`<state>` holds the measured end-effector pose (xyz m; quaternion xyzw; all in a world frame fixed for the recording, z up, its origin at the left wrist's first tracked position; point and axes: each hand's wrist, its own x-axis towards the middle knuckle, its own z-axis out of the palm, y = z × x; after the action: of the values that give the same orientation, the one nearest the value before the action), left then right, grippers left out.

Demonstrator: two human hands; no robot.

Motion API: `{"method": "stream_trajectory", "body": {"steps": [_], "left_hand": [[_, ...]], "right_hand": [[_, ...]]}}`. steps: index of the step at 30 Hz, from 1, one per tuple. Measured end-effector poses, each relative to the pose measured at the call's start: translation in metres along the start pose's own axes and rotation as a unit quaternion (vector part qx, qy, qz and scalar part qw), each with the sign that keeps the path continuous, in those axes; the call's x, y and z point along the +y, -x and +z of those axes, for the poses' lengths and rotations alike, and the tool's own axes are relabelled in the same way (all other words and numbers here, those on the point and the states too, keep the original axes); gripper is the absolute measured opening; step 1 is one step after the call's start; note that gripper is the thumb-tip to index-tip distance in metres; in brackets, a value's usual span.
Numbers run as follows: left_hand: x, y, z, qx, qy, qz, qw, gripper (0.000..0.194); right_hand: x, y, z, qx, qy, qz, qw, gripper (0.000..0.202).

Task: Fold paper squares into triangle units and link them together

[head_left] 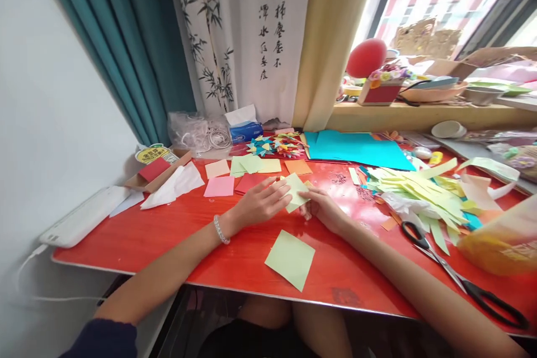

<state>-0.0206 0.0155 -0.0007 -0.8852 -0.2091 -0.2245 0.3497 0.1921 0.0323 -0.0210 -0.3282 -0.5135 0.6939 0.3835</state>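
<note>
Over the middle of the red table I hold a pale green paper square [296, 192] between both hands. My left hand [265, 200], with a beaded bracelet at the wrist, lays its fingers across the square's left side. At the right corner, my right hand [322, 207] pinches the paper between thumb and fingers. Closer to me, a second light green square [291, 260] lies flat on the table. Just beyond my hands are a pink square [218, 186], a red square [250, 183] partly hidden by my left hand, and an orange square [298, 166].
Scissors [447, 268] lie at the right beside a heap of yellow-green paper strips [423, 193]. Blue sheets [356, 148], folded paper pieces [277, 145] and a tissue pack [245, 130] occupy the back. A white power strip-like box [86, 217] sits at the left edge.
</note>
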Motion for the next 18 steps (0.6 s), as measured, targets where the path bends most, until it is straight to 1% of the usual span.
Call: {"method": "stream_trajectory", "body": {"steps": [3, 5, 7, 8, 11, 13, 14, 16, 18], "left_hand": [[0.004, 0.009, 0.001, 0.027, 0.050, -0.037, 0.998, 0.020], [0.007, 0.006, -0.001, 0.057, 0.134, -0.109, 0.983, 0.015], [0.008, 0.000, -0.003, 0.065, 0.225, -0.192, 0.953, 0.011], [0.008, -0.002, -0.004, 0.058, 0.267, -0.232, 0.934, 0.012], [0.007, -0.006, -0.007, 0.026, 0.366, -0.344, 0.864, 0.021], [0.007, -0.007, -0.007, 0.012, 0.410, -0.395, 0.822, 0.025], [0.007, -0.006, -0.007, 0.008, 0.425, -0.410, 0.807, 0.027], [0.007, -0.006, -0.007, 0.009, 0.438, -0.427, 0.791, 0.028], [0.008, -0.006, -0.007, 0.015, 0.433, -0.439, 0.787, 0.027]], "right_hand": [[0.002, 0.001, 0.005, -0.032, 0.022, -0.001, 0.999, 0.024], [0.002, 0.002, 0.007, -0.042, 0.041, -0.005, 0.998, 0.026], [0.002, 0.003, 0.009, -0.050, 0.058, -0.015, 0.997, 0.026], [0.002, 0.003, 0.010, -0.055, 0.061, -0.022, 0.996, 0.026], [0.004, 0.003, 0.012, -0.064, 0.053, -0.043, 0.996, 0.030], [0.006, 0.003, 0.013, -0.065, 0.042, -0.051, 0.996, 0.032], [0.006, 0.003, 0.014, -0.064, 0.038, -0.053, 0.996, 0.032], [0.005, 0.005, 0.018, -0.064, 0.033, -0.057, 0.996, 0.031], [0.002, 0.008, 0.022, -0.066, 0.049, -0.063, 0.995, 0.031]]}}
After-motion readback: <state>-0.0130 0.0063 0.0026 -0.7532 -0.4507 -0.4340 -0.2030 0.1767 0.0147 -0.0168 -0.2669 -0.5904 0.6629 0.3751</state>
